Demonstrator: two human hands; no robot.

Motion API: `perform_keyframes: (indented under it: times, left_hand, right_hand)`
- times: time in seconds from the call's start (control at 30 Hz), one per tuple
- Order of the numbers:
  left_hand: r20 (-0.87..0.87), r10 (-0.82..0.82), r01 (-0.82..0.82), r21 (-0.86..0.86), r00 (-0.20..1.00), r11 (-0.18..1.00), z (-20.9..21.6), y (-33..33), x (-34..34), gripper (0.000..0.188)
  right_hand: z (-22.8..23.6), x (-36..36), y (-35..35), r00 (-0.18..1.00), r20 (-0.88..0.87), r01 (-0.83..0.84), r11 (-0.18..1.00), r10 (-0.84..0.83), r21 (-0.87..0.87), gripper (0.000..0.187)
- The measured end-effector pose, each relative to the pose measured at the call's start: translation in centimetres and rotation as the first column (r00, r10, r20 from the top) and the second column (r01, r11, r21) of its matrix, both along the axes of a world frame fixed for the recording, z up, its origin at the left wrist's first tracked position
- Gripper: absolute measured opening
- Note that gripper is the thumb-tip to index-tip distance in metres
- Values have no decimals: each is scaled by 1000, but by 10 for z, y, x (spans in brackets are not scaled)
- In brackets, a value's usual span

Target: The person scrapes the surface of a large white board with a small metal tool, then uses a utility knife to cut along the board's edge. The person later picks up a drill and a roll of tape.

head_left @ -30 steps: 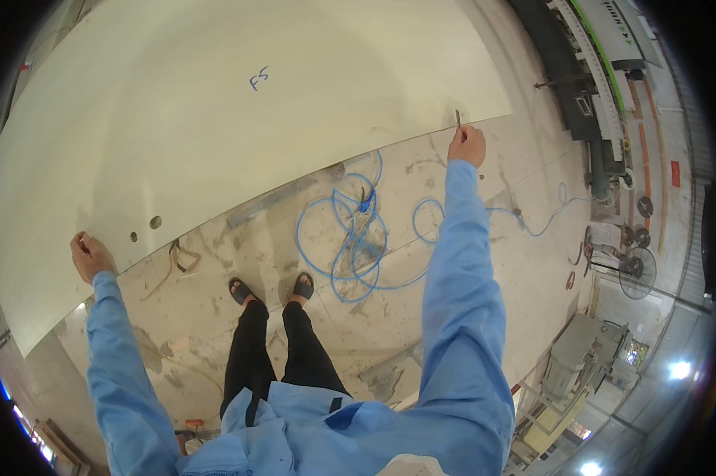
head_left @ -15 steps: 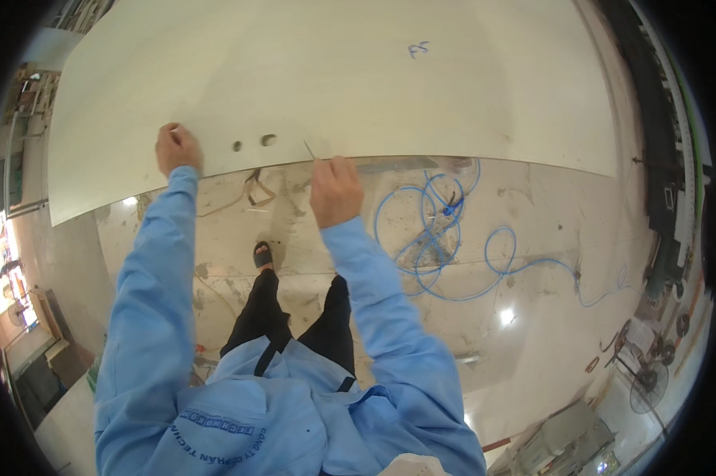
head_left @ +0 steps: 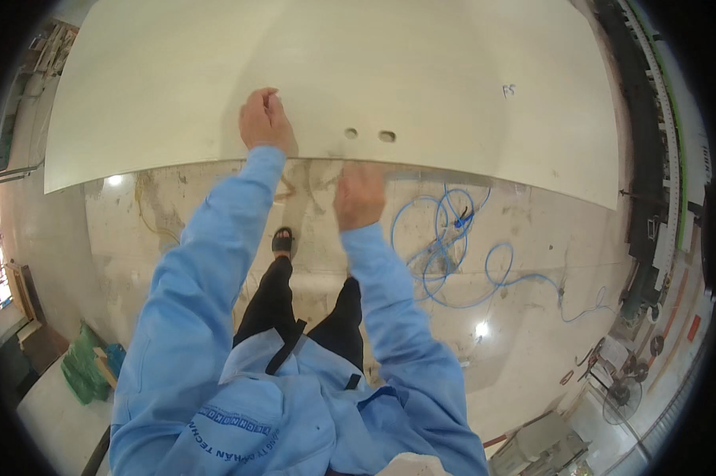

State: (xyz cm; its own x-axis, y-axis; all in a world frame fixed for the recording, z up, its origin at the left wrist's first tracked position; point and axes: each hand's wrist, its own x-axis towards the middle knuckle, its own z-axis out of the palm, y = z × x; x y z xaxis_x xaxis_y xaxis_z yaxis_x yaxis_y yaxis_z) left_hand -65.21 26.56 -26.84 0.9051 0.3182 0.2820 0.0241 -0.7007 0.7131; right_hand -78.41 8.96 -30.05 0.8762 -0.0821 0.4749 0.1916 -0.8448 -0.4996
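A big pale board [head_left: 421,63] lies in front of the person, wide and smooth, with its near edge running right across from side to side. The left hand [head_left: 264,119] is over the board, not far in from that edge. Its fingers look bent in – I can't tell if they hold a thing, or if they touch the board. The right hand [head_left: 360,197] is at the near edge, and it is all blurry, so I can't tell if it is open or closed, or if there is something in it. Two small holes [head_left: 386,136] sit side by side in the board, to the right of the left hand and up past the right hand. Farther right there is a little blue mark [head_left: 508,90] on the board.

The person has a blue shirt [head_left: 405,333], black trousers [head_left: 266,297] and a dark sandal [head_left: 282,242] on the floor [head_left: 524,357]. A blue hose [head_left: 458,223] lies there in messy loops, right of the right hand – and a fan [head_left: 621,397] stands far off to the right
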Motion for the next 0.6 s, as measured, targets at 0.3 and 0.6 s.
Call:
perform_keyframes:
  times: [0.3,0.6]
  left_hand:
    - [68,144,-150,105,987,983,2,279,29,20]
    - [12,189,-185,289,982,939,-2,280,23,17]
  right_hand:
    - [34,12,-69,849,27,521,828,-527,-209,4]
    - [20,18,154,995,88,76,964,-55,-254,10]
